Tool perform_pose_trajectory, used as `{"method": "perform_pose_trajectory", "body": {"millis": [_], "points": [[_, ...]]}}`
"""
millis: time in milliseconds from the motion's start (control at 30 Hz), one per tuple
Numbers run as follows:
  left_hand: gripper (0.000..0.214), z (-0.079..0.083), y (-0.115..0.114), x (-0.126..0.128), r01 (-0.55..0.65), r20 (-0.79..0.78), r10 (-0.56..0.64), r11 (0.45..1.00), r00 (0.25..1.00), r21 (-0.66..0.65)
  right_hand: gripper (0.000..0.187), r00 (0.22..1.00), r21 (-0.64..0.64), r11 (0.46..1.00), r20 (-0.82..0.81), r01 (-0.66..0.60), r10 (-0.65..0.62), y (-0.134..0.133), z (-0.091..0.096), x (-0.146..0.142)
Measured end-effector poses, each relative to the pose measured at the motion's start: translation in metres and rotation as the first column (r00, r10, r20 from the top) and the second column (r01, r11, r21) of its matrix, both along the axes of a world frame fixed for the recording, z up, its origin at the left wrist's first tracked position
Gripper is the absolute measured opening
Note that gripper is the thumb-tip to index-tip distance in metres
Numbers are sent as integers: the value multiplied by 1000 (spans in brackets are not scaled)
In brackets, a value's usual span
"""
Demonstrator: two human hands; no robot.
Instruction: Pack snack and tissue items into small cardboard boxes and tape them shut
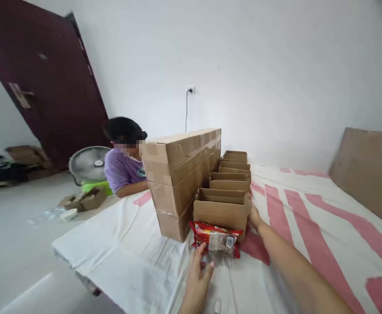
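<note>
A red and clear snack packet (216,239) leans against the front of the nearest open cardboard box (222,212). My left hand (199,270) has its fingers on the packet's lower left corner, thumb and fingers partly closed around it. My right hand (254,216) rests against the right side of that same box, its fingers hidden behind the corner. Behind this box a row of several more open boxes (230,173) runs away from me.
Sealed taped cartons (181,174) are stacked left of the open boxes on a white and pink striped cloth (308,209). Another person in a purple shirt (122,168) sits beyond them by a fan (88,165). A cardboard sheet (367,170) leans at right.
</note>
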State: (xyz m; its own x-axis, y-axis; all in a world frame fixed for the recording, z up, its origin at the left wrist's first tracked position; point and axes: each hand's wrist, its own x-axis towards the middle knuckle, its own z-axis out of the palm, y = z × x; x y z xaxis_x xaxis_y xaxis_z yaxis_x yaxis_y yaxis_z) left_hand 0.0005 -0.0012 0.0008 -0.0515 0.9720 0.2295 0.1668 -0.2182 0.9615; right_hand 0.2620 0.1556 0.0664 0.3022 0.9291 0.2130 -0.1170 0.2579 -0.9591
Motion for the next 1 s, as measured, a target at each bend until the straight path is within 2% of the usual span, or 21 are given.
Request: {"method": "perform_pose_trajectory", "body": {"millis": [100, 233, 433, 567, 667, 733, 800, 867, 1000], "points": [[66, 3, -3, 1, 27, -6, -27, 1000, 1000, -13, 31, 989, -86, 994, 138, 70, -58, -6, -6, 10], [69, 3, -3, 2, 119, -65, -122, 991, 990, -53, 27, 948, -149, 979, 307, 139, -88, -12, -13, 23], [63, -17, 2, 6, 82, -169, -83, 997, 982, -12, 24, 850, -119, 963, 505, 242, -151, -3, -8, 49], [62, -31, 6, 1, 97, -245, -96, 995, 965, -8, 41, 784, -61, 956, 588, 287, -197, 19, 19, 68], [63, -35, 8, -2, 127, -296, -128, 992, 947, -24, 72, 718, 11, 976, 676, 216, -167, 39, 54, 74], [63, -34, 6, 0, 115, -317, -116, 993, 941, -24, 85, 651, 40, 990, 750, 134, -118, 51, 77, 72], [63, -30, 4, 4, 84, -333, -84, 996, 939, -16, 81, 574, 21, 998, 817, 65, -55, 58, 92, 66], [63, -24, 2, 8, 50, -340, -49, 999, 939, -6, 65, 505, -32, 998, 863, 47, 4, 61, 100, 59], [65, -15, -1, 11, 57, -352, -60, 998, 934, -17, 42, 386, -113, 985, 921, 129, 55, 56, 105, 48]]}}
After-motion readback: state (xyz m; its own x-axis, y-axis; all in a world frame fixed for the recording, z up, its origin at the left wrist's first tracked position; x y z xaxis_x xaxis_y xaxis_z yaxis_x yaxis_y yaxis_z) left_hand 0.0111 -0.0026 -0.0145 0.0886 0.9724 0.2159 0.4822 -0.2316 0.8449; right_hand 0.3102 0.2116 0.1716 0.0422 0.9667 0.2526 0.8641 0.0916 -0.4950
